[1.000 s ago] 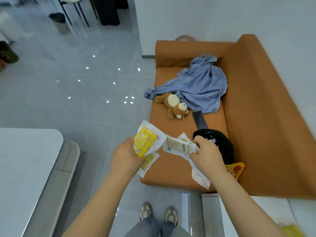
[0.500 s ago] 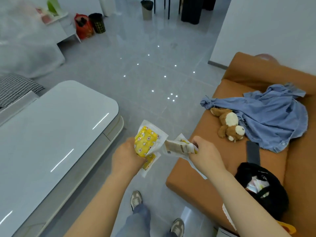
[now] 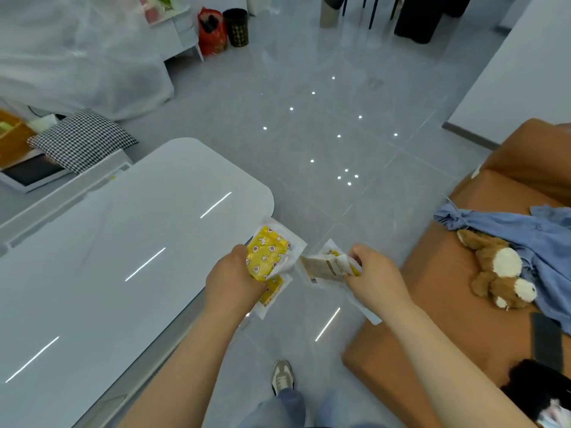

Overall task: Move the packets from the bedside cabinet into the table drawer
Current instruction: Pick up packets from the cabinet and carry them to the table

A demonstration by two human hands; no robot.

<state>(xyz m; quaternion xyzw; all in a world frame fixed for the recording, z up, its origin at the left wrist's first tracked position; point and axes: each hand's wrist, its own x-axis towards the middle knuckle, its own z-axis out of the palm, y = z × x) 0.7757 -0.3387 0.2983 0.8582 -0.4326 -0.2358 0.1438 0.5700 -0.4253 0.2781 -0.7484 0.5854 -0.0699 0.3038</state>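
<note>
Packets (image 3: 268,257) now nearer the table (image 3: 92,273)

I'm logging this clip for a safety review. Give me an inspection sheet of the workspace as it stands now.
Surface: glossy white table on the person's left; no open drawer in view.
Job's things: yellow star-patterned packets and a beige printed packet, both held above the floor.
Clutter: brown-and-white plush dog, crumpled blue shirt and black bag on the orange sofa.
Grippers: left hand grips the yellow packets; right hand grips the beige packet.
Cables: nothing seen.
Surroundings: grey tiled floor, black-and-white checked cushion, red bag, black bin.
</note>
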